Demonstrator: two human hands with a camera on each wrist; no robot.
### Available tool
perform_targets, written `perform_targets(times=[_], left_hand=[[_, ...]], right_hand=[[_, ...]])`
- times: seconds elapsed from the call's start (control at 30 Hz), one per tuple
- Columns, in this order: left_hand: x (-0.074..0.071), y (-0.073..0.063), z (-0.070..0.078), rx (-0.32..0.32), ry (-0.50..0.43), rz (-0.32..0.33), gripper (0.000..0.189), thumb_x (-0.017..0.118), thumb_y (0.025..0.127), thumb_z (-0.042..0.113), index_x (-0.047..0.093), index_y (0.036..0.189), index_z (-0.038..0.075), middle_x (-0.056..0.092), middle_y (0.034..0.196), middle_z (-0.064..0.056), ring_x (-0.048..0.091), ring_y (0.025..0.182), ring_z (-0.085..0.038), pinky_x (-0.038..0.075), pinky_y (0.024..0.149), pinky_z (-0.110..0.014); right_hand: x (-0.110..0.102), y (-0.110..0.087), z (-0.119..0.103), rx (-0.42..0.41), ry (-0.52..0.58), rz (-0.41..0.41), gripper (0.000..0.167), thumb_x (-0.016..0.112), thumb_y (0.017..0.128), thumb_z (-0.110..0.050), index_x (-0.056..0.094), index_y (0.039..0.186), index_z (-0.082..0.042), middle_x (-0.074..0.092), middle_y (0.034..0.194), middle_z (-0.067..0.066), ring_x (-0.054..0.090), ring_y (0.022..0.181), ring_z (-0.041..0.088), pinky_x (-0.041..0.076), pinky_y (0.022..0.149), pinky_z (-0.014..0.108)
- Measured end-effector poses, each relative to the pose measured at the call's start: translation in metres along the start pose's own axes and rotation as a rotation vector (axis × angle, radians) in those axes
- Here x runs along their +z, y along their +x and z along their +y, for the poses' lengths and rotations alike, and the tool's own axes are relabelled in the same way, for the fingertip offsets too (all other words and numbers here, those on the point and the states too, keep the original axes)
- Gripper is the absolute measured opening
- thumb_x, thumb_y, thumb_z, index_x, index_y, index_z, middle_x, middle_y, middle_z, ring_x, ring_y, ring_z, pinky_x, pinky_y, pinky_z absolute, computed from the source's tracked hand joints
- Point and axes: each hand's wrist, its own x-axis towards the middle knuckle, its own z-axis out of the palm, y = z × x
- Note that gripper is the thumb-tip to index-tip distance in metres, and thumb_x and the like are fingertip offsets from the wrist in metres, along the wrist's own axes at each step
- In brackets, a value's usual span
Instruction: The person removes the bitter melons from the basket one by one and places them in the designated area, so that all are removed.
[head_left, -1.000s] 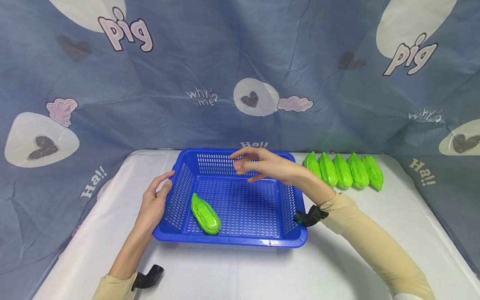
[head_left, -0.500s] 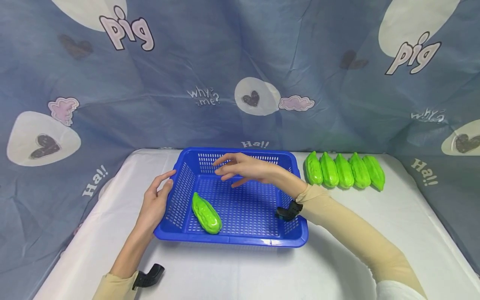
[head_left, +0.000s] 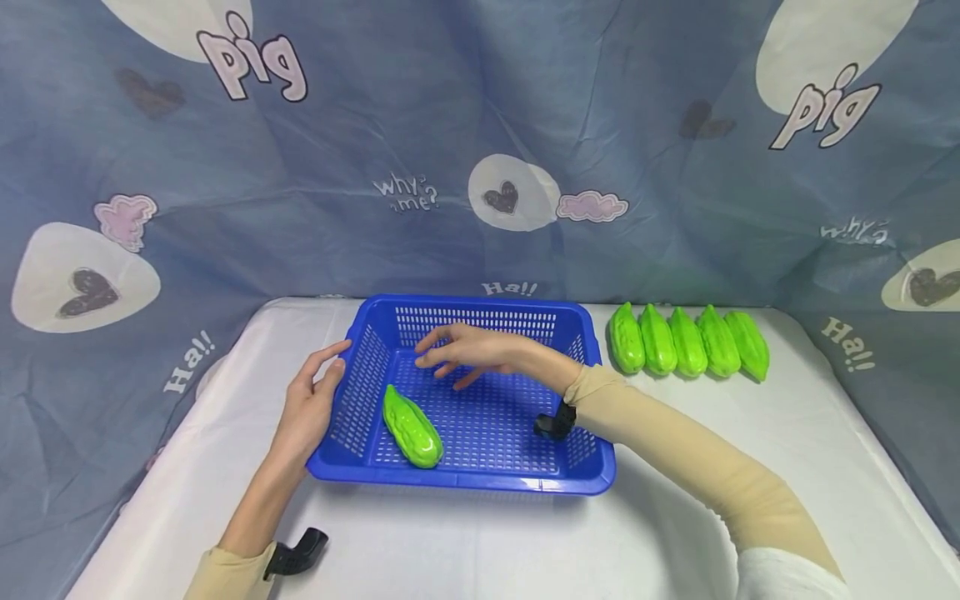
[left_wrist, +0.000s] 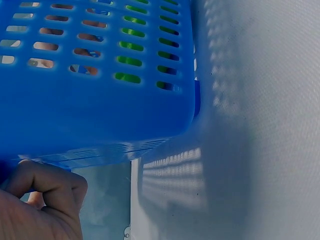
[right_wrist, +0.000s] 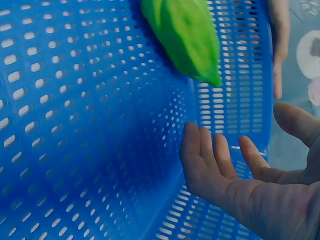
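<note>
A blue plastic basket point(head_left: 465, 481) with slotted walls stands on the table, and a glossy green bitter melon point(head_left: 412, 427) lies in its left front part. My left hand point(head_left: 303, 412) grips the basket's left rim; from the left wrist view its curled fingers point(left_wrist: 55, 187) show at that rim. Over the inside of the basket hovers my right hand point(head_left: 476, 350), fingers loosely bent and holding nothing. In the right wrist view the bitter melon's pointed tip point(right_wrist: 212, 77) is a short way from the spread right fingers point(right_wrist: 192, 150).
Several more bitter melons point(head_left: 686, 342) lie side by side in a row right of the basket, at the back of the white-covered table point(head_left: 480, 550). A blue-grey printed cloth point(head_left: 315, 242) hangs behind and along the sides.
My right hand has moved left and lower into the basket, toward the bitter melon there. The left hand, the basket and the melons have stayed in place.
</note>
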Motion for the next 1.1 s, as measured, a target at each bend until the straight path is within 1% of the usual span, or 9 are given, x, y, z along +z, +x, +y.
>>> perform_targets(times=[0.1, 0.3, 0.5, 0.67, 0.8, 0.9, 0.97, 1.1], left_hand=[[0.0, 0.001, 0.0, 0.0, -0.002, -0.003, 0.052, 0.038, 0.117, 0.048, 0.04, 0.166, 0.032, 0.065, 0.144, -0.026, 0.071, 0.089, -0.003, 0.059, 0.076, -0.027], [0.0, 0.0, 0.0, 0.006, -0.007, -0.002, 0.052, 0.039, 0.117, 0.047, 0.041, 0.166, 0.031, 0.067, 0.141, -0.026, 0.072, 0.087, -0.004, 0.06, 0.074, -0.028], [0.0, 0.001, 0.0, 0.004, -0.011, -0.001, 0.051, 0.04, 0.116, 0.048, 0.042, 0.165, 0.032, 0.068, 0.138, -0.024, 0.072, 0.086, -0.005, 0.06, 0.074, -0.029], [-0.001, 0.0, -0.001, 0.002, -0.007, 0.003, 0.052, 0.039, 0.116, 0.048, 0.042, 0.165, 0.032, 0.066, 0.14, -0.025, 0.071, 0.086, -0.004, 0.059, 0.074, -0.028], [0.0, 0.0, -0.002, 0.012, -0.012, -0.002, 0.052, 0.039, 0.116, 0.048, 0.042, 0.166, 0.031, 0.065, 0.143, -0.026, 0.071, 0.088, -0.002, 0.059, 0.075, -0.027], [0.0, 0.0, -0.002, 0.017, -0.017, -0.012, 0.052, 0.038, 0.117, 0.048, 0.041, 0.166, 0.031, 0.064, 0.148, -0.026, 0.072, 0.091, 0.001, 0.06, 0.077, -0.026], [0.0, 0.0, -0.001, 0.016, -0.019, -0.016, 0.052, 0.038, 0.117, 0.048, 0.041, 0.166, 0.031, 0.063, 0.15, -0.026, 0.071, 0.093, 0.002, 0.06, 0.079, -0.025], [-0.001, 0.002, -0.002, 0.02, -0.027, -0.011, 0.052, 0.039, 0.117, 0.047, 0.041, 0.166, 0.03, 0.064, 0.148, -0.027, 0.072, 0.093, 0.001, 0.06, 0.078, -0.025]], right_hand=[[0.004, 0.003, 0.0, 0.012, -0.016, -0.01, 0.059, 0.067, 0.107, -0.032, 0.049, 0.158, -0.008, 0.058, 0.159, 0.015, 0.057, 0.147, 0.037, 0.057, 0.109, 0.054], [0.01, 0.006, 0.003, 0.045, -0.004, -0.041, 0.049, 0.065, 0.109, -0.032, 0.054, 0.151, -0.011, 0.058, 0.159, 0.015, 0.058, 0.145, 0.037, 0.059, 0.106, 0.053], [0.014, 0.01, 0.008, 0.075, 0.011, -0.05, 0.044, 0.067, 0.108, -0.032, 0.057, 0.146, -0.012, 0.06, 0.153, 0.016, 0.064, 0.135, 0.033, 0.063, 0.097, 0.049], [0.024, 0.013, 0.012, 0.099, -0.015, -0.084, 0.044, 0.068, 0.108, -0.032, 0.059, 0.145, -0.011, 0.067, 0.145, 0.01, 0.069, 0.123, 0.025, 0.065, 0.09, 0.045], [0.036, 0.015, 0.015, 0.103, -0.024, -0.12, 0.043, 0.068, 0.106, -0.031, 0.062, 0.143, -0.01, 0.071, 0.131, 0.006, 0.071, 0.116, 0.022, 0.066, 0.088, 0.044], [0.044, 0.015, 0.017, 0.106, -0.016, -0.153, 0.044, 0.068, 0.106, -0.03, 0.063, 0.143, -0.008, 0.071, 0.125, 0.004, 0.07, 0.12, 0.023, 0.066, 0.089, 0.045], [0.048, 0.016, 0.018, 0.108, -0.003, -0.168, 0.045, 0.069, 0.105, -0.029, 0.062, 0.144, -0.007, 0.072, 0.126, 0.005, 0.069, 0.126, 0.025, 0.066, 0.09, 0.045], [0.052, 0.016, 0.017, 0.114, 0.013, -0.179, 0.048, 0.072, 0.104, -0.027, 0.06, 0.146, -0.007, 0.072, 0.126, 0.005, 0.067, 0.131, 0.027, 0.066, 0.09, 0.044]])
